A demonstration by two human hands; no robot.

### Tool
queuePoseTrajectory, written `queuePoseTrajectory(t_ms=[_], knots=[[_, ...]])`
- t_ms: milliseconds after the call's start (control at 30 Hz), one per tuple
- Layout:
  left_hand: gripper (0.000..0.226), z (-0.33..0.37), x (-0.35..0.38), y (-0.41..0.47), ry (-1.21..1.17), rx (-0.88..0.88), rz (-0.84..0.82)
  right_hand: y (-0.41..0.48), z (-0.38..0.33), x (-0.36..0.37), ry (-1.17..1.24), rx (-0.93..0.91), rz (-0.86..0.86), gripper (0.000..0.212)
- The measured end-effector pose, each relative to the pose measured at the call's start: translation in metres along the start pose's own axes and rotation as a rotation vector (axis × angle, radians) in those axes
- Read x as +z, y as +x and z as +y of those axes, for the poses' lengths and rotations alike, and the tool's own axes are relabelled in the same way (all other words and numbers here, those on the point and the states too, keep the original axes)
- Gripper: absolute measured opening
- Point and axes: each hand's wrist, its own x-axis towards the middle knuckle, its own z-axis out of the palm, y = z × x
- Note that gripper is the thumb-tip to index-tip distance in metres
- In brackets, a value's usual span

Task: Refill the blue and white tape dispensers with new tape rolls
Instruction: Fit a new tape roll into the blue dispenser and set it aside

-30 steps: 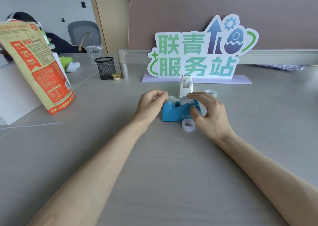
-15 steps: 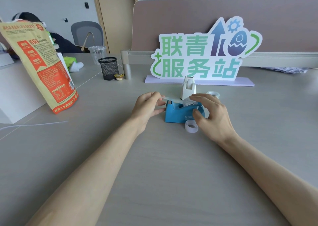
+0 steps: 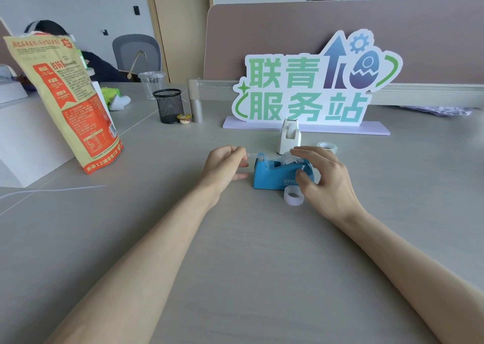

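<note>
The blue tape dispenser [image 3: 272, 176] stands mid-table with a clear tape roll [image 3: 289, 157] seated in it. My right hand [image 3: 324, 178] grips the dispenser's rear end, fingers over the roll. My left hand [image 3: 225, 168] pinches the free tape end [image 3: 251, 155] just left of the cutter. The white tape dispenser [image 3: 289, 138] stands upright right behind the blue one. An empty-looking clear ring [image 3: 293, 194] lies in front of the blue dispenser, touching my right thumb. Another tape roll [image 3: 327, 145] lies flat to the right of the white dispenser.
A standing sign with green characters [image 3: 309, 94] sits behind the dispensers. A black mesh cup [image 3: 169, 105], a small yellow tub [image 3: 183, 118] and a metal post [image 3: 196, 107] are at back left. An orange-and-tan bag [image 3: 65, 102] leans on a white box at left.
My left hand has drawn the tape end leftward from over the roll to past the cutter. My right hand stays on the dispenser.
</note>
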Motion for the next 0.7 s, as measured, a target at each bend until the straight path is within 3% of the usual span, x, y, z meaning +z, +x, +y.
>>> queuePoseTrajectory(t_ms=[333, 700], knots=[[0.017, 0.0045, -0.0007, -0.0038, 0.259, -0.029, 0.037, -0.0001, 0.0008, 0.0003, -0.022, -0.011, -0.016, 0.046], [0.02, 0.0014, -0.0008, 0.0039, 0.429, -0.132, -0.085, -0.0006, 0.0022, 0.0003, -0.037, -0.023, -0.024, 0.042]])
